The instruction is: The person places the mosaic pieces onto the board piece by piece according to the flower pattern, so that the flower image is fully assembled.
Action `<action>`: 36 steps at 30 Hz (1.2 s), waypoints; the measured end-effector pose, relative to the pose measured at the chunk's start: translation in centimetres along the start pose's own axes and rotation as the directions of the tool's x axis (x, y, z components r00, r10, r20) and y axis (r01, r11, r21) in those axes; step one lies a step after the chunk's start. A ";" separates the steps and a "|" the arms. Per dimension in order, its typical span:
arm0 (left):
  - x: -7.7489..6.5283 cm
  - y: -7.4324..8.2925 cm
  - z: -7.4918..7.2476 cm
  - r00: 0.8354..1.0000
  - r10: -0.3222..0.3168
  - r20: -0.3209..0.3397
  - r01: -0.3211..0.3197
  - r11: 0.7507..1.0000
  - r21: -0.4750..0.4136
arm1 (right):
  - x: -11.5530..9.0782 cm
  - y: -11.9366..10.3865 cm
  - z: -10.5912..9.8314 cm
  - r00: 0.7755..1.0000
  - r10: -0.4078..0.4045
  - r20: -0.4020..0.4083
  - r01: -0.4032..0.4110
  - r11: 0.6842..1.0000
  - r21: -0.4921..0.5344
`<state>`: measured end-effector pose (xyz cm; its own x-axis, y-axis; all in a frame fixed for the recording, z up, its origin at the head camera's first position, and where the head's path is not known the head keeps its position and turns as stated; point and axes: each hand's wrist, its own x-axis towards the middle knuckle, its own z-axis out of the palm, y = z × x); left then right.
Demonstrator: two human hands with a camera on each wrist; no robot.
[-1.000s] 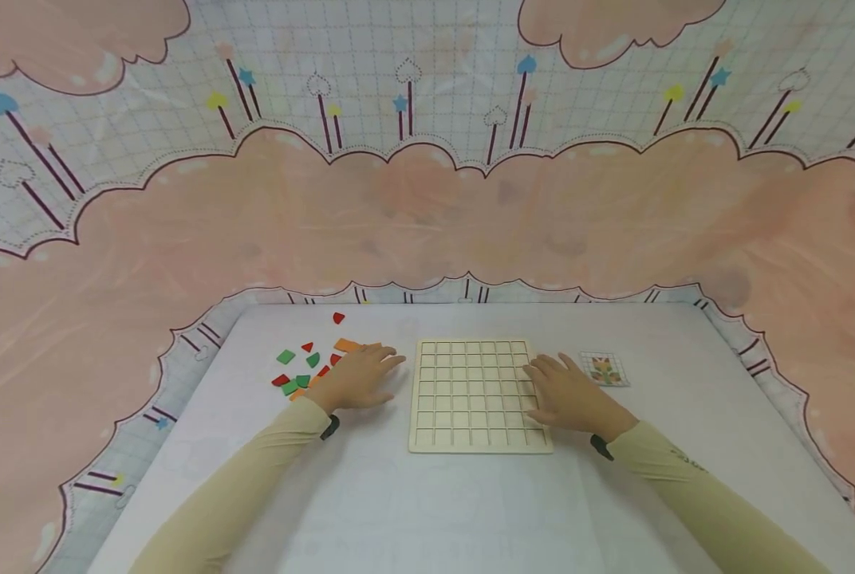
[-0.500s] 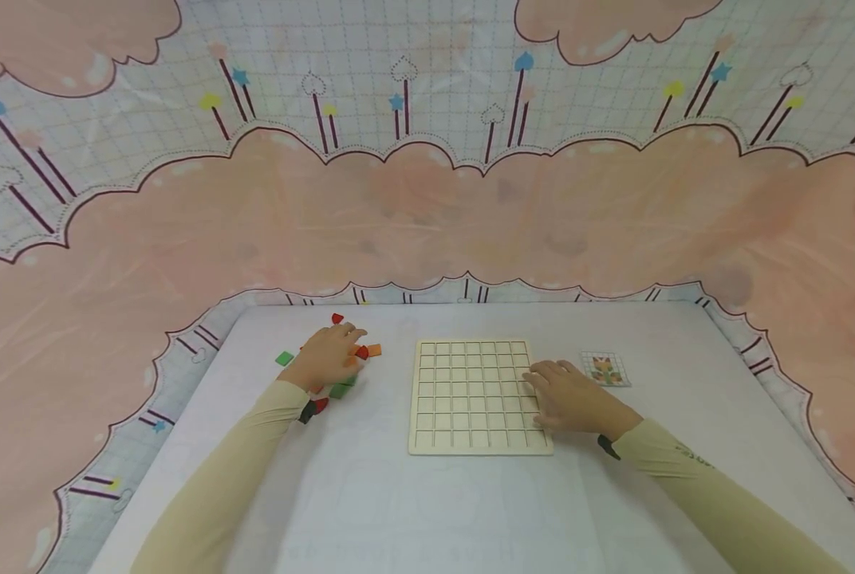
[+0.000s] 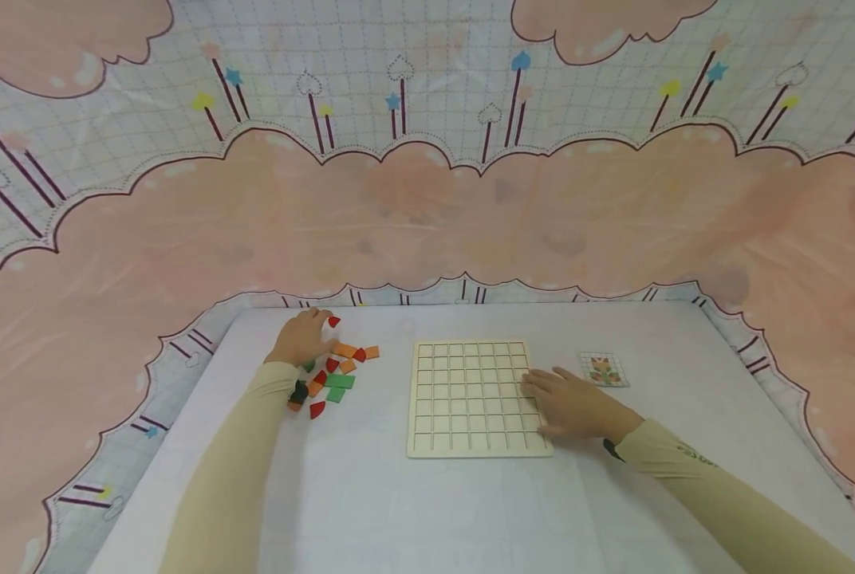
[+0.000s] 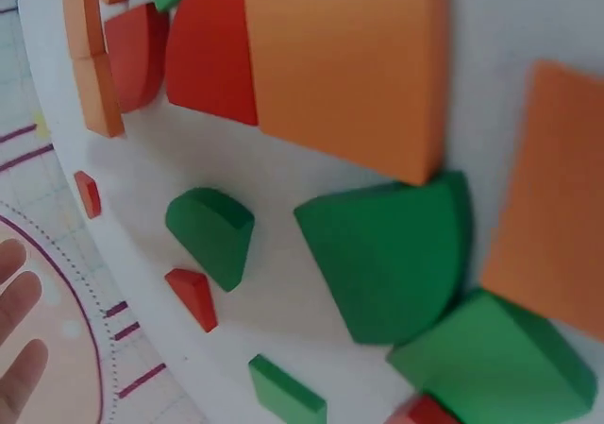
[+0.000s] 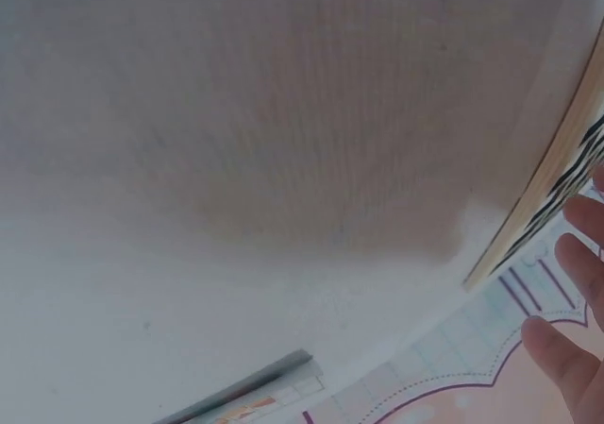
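My left hand [image 3: 300, 339] hovers at the far left of the table, over a scatter of coloured pieces. Its fingertips [image 4: 21, 301] reach near a lone red piece [image 3: 334, 322], fingers apart and nothing held. Below the hand lie orange squares [image 4: 344, 60], green rounded pieces [image 4: 392, 259] and red rounded pieces [image 4: 212, 51]; hand and cuff hide some pieces in the head view. A pale wooden board [image 3: 468, 399] with a grid of square cells lies mid-table. My right hand [image 3: 574, 405] rests at its right edge, fingers extended.
A small card [image 3: 603, 370] with a flower pattern on a grid lies right of the board, beyond my right hand. White cloth [image 3: 427, 510] covers the table. A patterned curtain [image 3: 427, 215] rises behind its far edge.
My left hand has moved left and farther back across the pieces. Several green, red and orange pieces have shifted to the right and nearer. My right hand has stayed at the board's edge.
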<state>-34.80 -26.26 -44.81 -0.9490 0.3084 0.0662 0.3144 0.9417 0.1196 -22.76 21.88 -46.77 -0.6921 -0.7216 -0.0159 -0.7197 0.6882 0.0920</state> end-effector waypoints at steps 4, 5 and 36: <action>0.8 -0.4 0.5 0.999 -0.034 0.019 0.035 0.999 -0.008 | -0.1 0.0 0.2 1.000 -0.023 0.015 0.024 0.999 -0.021; 1.0 -0.5 0.8 0.999 -0.040 0.016 0.040 0.999 -0.011 | -0.1 0.0 0.2 0.999 -0.028 0.017 0.028 0.999 -0.020; 3.3 -0.9 2.8 0.960 -0.273 0.067 0.271 0.833 -0.483 | -0.2 0.0 0.7 1.000 -0.012 0.010 0.012 1.000 0.012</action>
<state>-38.28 -25.76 -47.52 -0.9982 0.0474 -0.0354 0.0170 0.8028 0.5961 -22.65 22.10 -47.43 -0.6840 -0.7290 -0.0268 -0.7284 0.6805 0.0797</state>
